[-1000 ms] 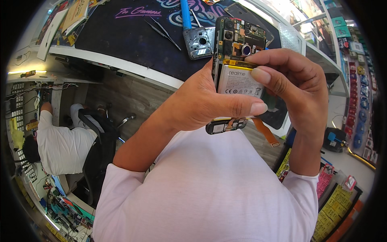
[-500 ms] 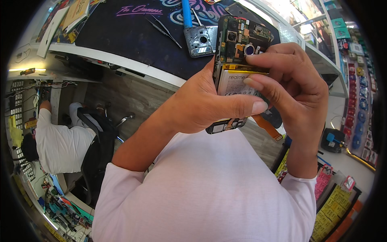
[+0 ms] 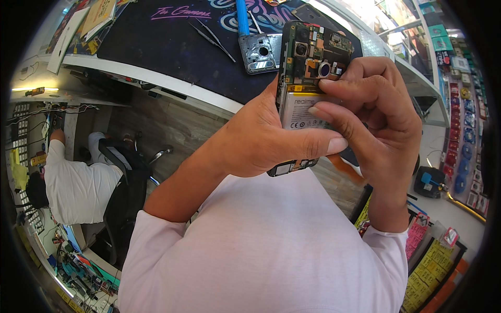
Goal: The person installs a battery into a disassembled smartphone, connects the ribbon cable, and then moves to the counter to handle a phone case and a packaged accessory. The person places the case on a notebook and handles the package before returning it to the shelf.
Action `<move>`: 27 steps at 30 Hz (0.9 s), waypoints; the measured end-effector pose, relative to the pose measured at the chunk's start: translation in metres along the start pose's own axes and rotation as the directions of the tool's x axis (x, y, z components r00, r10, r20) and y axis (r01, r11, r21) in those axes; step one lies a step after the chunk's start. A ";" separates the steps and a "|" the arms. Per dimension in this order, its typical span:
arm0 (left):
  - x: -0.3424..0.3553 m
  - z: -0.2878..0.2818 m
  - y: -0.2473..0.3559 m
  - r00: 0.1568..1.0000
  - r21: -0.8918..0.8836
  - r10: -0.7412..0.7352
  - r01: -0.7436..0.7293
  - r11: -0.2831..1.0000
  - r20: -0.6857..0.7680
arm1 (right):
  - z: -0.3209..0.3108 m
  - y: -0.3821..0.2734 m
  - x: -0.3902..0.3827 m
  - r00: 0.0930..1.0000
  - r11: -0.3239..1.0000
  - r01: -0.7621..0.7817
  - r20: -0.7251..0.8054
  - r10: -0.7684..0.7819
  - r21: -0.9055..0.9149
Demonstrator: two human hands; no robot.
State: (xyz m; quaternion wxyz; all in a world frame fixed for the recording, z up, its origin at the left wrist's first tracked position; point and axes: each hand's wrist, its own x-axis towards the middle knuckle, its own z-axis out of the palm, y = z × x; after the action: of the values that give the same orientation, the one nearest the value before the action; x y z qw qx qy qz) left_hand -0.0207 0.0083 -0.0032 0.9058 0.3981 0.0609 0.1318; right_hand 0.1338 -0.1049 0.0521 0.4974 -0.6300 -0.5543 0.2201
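Observation:
An opened phone (image 3: 308, 73) with its back cover off shows a circuit board, camera lenses and a pale battery. My left hand (image 3: 261, 141) grips it from the left, thumb laid across the battery's lower part. My right hand (image 3: 376, 120) wraps the phone's right edge, with its fingertips pressing on the board near the round camera lens and on the battery. The phone is held upright in front of my chest, above the bench edge.
A dark work mat (image 3: 172, 41) on the white bench (image 3: 156, 83) carries tweezers (image 3: 211, 36), a blue-handled tool (image 3: 242, 15) and a grey metal phone frame piece (image 3: 260, 52). Another person in a white shirt (image 3: 73, 188) sits at lower left. Packaged goods (image 3: 433, 261) hang at right.
The phone and both hands have shifted slightly up and right. My right fingers have slid up from the battery toward the circuit board.

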 end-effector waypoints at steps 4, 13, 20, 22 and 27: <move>0.002 -0.003 -0.004 0.999 -0.008 0.043 -0.043 0.999 0.003 | 0.001 0.001 0.002 1.000 1.000 0.009 0.016 -0.009 -0.007; 0.010 -0.006 -0.008 0.992 -0.086 0.077 -0.085 0.993 -0.096 | -0.010 0.006 -0.002 0.956 0.966 -0.140 -0.224 0.189 0.216; 0.016 -0.017 -0.006 0.961 -0.170 0.267 -0.276 0.946 -0.077 | -0.043 0.052 -0.018 0.995 0.930 0.016 -0.094 0.020 0.366; 0.019 -0.023 -0.005 0.955 -0.129 0.291 -0.297 0.946 -0.067 | -0.040 0.055 -0.028 0.994 0.998 -0.045 -0.102 0.049 0.049; 0.024 -0.023 -0.005 0.952 -0.210 0.298 -0.306 0.929 -0.070 | -0.018 0.065 -0.023 0.998 0.933 0.014 -0.054 -0.035 -0.359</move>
State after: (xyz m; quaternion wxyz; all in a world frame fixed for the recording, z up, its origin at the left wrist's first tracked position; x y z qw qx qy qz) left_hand -0.0014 0.0279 -0.0221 0.9116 0.2983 0.0010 0.2827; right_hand 0.1735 -0.1259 -0.0038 0.3935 -0.7094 -0.5777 0.0903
